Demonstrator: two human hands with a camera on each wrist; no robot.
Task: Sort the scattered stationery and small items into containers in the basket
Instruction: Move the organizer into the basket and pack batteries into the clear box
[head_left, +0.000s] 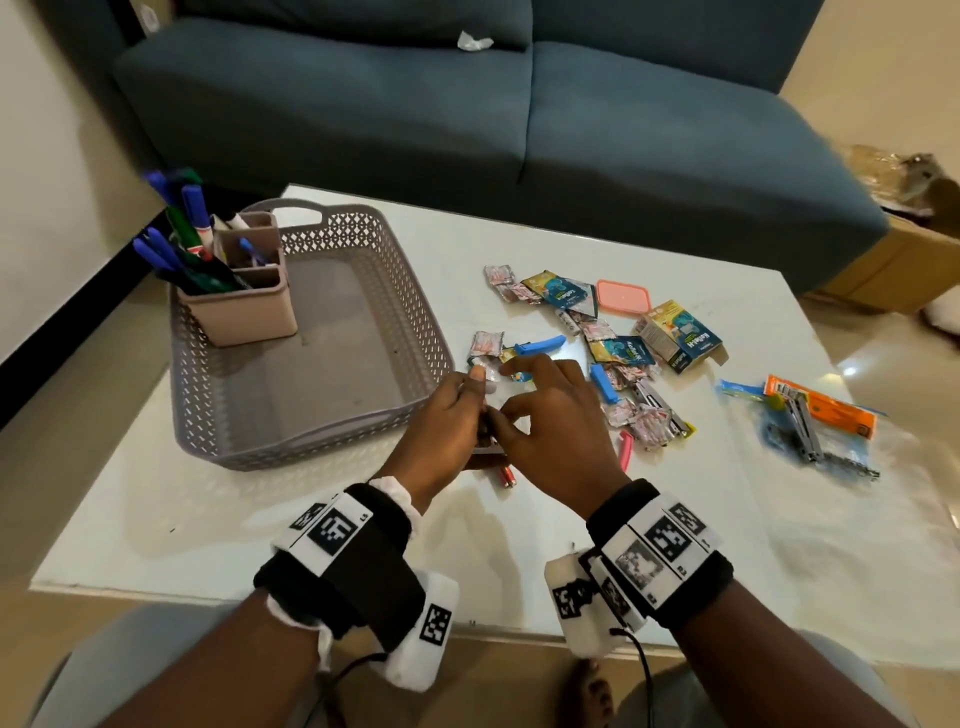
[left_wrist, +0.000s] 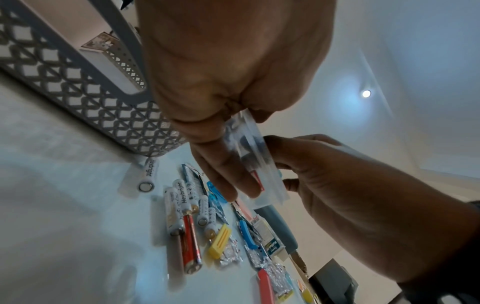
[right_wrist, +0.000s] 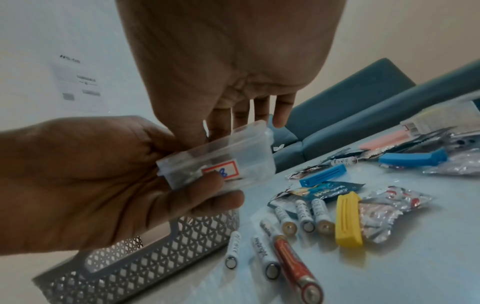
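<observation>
Hands meet at centre frame in the head view: left hand (head_left: 441, 415) and right hand (head_left: 556, 431), just right of the grey perforated plastic basket (head_left: 363, 234). Left wrist view: left fingers (left_wrist: 221, 174) grip a small clear lidded plastic box (left_wrist: 257, 164). Right wrist view: right fingertips (right_wrist: 218, 125) curl onto the box's top edge, above white batteries (right_wrist: 303, 216) at lower right.

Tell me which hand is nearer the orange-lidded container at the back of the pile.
Right. The right hand is beside the scattered pile, with the orange-lidded container further back and to its right. The left hand is on the basket side, further away. Both hold a small clear box.
</observation>
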